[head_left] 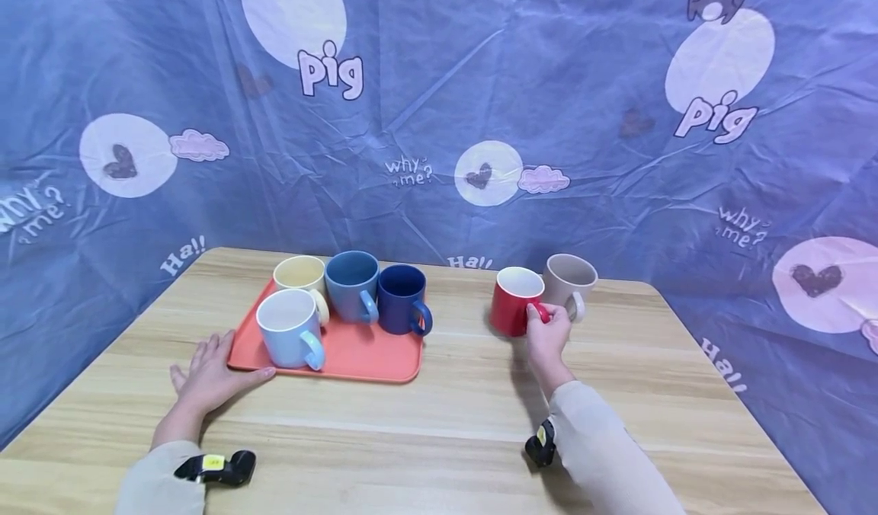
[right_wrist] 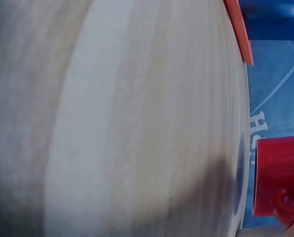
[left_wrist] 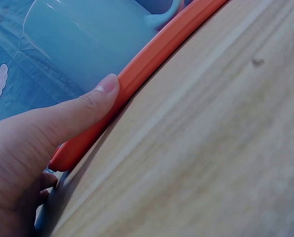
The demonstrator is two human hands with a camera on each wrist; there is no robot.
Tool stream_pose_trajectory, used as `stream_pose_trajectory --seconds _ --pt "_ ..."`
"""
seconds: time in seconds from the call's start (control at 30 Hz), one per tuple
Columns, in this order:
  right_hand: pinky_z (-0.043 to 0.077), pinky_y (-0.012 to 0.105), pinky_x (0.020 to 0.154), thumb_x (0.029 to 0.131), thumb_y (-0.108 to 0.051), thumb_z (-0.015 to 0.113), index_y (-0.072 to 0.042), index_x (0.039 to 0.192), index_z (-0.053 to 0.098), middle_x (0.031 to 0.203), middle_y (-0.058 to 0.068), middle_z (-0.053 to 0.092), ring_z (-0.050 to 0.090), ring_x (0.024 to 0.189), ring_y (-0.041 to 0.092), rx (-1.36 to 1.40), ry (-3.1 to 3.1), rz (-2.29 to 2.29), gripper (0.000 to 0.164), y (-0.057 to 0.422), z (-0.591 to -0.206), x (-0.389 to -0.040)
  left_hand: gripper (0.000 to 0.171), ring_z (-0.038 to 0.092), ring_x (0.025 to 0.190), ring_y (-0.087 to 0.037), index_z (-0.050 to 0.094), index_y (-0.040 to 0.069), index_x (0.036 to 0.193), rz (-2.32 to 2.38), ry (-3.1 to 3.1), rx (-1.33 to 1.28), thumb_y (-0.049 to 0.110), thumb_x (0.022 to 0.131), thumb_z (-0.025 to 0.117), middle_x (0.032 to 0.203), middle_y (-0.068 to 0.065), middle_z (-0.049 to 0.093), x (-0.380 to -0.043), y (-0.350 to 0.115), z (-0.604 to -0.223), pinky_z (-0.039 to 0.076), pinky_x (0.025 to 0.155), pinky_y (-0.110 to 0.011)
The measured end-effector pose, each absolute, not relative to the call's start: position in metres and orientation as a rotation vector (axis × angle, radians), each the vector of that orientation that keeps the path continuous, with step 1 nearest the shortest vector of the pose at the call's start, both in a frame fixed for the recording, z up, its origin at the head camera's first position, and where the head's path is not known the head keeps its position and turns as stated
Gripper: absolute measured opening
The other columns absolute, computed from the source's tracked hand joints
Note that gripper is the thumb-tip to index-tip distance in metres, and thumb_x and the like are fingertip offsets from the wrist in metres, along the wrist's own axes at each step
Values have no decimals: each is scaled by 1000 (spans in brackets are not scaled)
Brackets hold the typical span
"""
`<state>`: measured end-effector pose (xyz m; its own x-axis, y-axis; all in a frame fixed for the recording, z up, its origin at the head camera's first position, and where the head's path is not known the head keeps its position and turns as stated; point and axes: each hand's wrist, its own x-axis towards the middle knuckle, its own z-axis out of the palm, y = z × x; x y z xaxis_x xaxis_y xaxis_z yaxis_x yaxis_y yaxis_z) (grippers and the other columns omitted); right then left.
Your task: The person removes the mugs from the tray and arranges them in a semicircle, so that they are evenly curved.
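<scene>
With the fingers of the right hand (head_left: 549,340) pinched on the handle (head_left: 543,313), hold the red mug (head_left: 510,309) level above the surface (head_left: 439,439), clear of the grey mug (head_left: 573,275) just beside it, and steady the tray (head_left: 373,360) with the left hand (head_left: 214,378) relaxed and spread at its near-left corner. Check the gap beneath the red mug in the right wrist view, hard to judge in the head view.

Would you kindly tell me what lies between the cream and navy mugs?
The teal mug stands between the cream mug and navy mug in the head view.
</scene>
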<state>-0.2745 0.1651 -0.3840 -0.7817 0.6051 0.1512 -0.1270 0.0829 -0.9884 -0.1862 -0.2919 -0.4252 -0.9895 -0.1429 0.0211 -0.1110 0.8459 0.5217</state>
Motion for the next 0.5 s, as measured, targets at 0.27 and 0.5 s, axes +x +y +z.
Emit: stream_pose_trajectory --seconds 0.27,0.5 --pt "45 20 69 80 2 56 6 88 45 88 16 50 49 82 19 -491 -1831 1742 14 172 -388 -280 115 -4 119 -51 11 -8 133 -841 -2969 217 68 60 58 130 -39 6 -186 -290 -424 -17 79 -67" --pt "43 20 67 80 0 58 5 86 47 81 11 50 49 79 18 -524 -1859 1669 14 177 -389 -288 116 -4 119 -51 11 -8 133 -840 -2972 229 68 60 58 130 -38 7 -186 -291 -425 -17 79 -67"
